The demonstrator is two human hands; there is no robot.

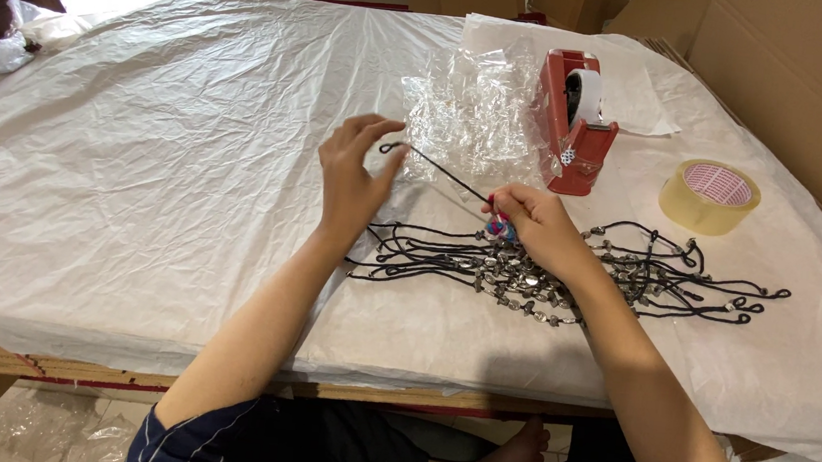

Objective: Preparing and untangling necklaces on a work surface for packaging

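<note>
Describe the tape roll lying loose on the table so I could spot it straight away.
Start at the red tape dispenser near the far edge of the white-covered table. Just to its right, nearer the cardboard, a wide roll of clear yellowish tape lies flat. Unlike the dispenser's white roll, it sits alone, pink-lined core facing up.

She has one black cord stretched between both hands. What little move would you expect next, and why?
Probably slipping the cord into a clear bag. The left hand pinches its looped end, the right hand holds the beaded end, and the bags lie just behind, with more cords piled alongside.
</note>
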